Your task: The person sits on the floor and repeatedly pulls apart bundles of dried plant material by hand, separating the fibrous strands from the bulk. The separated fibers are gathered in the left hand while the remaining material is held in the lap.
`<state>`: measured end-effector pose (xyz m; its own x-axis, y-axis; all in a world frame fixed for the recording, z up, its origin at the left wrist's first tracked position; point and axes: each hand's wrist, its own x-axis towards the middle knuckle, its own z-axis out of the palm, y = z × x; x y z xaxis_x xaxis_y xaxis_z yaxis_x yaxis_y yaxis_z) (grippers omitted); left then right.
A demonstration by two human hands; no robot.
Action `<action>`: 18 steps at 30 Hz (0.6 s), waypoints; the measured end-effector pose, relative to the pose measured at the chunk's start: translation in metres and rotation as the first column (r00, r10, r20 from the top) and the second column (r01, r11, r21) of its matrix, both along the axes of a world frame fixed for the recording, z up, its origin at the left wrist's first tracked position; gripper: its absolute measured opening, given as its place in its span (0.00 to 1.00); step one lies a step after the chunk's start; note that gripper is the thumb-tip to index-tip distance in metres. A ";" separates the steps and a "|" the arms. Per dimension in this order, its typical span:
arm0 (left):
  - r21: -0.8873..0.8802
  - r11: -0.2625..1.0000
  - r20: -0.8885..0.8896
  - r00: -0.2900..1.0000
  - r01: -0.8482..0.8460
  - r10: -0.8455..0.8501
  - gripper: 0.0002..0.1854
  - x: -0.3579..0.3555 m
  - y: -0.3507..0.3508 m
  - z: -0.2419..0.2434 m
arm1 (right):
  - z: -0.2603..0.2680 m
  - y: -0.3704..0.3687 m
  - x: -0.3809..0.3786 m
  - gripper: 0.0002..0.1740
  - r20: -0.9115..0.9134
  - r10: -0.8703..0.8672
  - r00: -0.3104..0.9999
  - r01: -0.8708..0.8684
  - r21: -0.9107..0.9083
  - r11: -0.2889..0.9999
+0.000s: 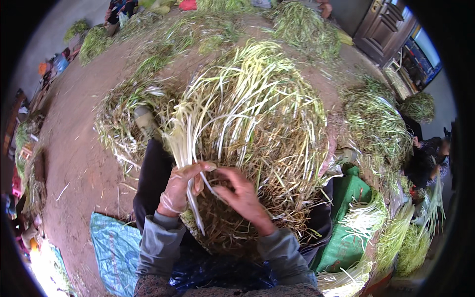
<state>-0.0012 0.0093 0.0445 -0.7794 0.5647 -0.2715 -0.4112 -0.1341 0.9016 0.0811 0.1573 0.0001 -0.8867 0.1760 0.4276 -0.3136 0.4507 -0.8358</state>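
My left hand [182, 185], in a thin translucent glove, is closed round a bunch of pale long-stemmed leafy vegetables [182, 141]. The white stems hang below the fist and the leafy ends spread above it. Close beside it on the right is my right hand [237, 189], bare and slightly blurred, its fingers curled by one pale stalk that bends away from the bunch; whether they grip it I cannot tell. A large heap of the same plants [259, 122], yellow-green on top and brown with roots lower down, lies between and beyond my legs.
A shoe [144, 118] rests among plant waste at left. A blue woven sheet [115, 252] lies at lower left; on the right, cleaned white stems [365, 219] lie on a green woven sack [341, 230]. Another person [426, 159] sits at far right, near more heaps [378, 122]. A wooden door [386, 29] stands at upper right.
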 end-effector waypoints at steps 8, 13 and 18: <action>0.021 0.997 0.060 0.995 -0.076 0.074 0.14 -0.007 -0.013 -0.006 | -0.026 -0.025 0.025 0.09 0.371 0.200 0.907 -0.007 -0.462 0.887; 0.076 0.984 0.097 0.983 -0.160 0.153 0.14 -0.022 -0.024 -0.015 | -0.027 -0.009 0.061 0.09 0.455 0.247 0.856 0.095 -0.607 0.789; 0.139 0.970 0.175 0.969 -0.201 0.176 0.11 -0.027 -0.024 -0.017 | -0.043 0.029 0.096 0.04 0.517 0.152 0.842 0.291 -0.674 0.679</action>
<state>-0.0282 -0.0152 0.0275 -0.8294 0.4563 -0.3224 -0.5021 -0.3555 0.7884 0.1768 0.1863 -0.0425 -0.8895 0.2917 -0.3517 0.2465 -0.3418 -0.9069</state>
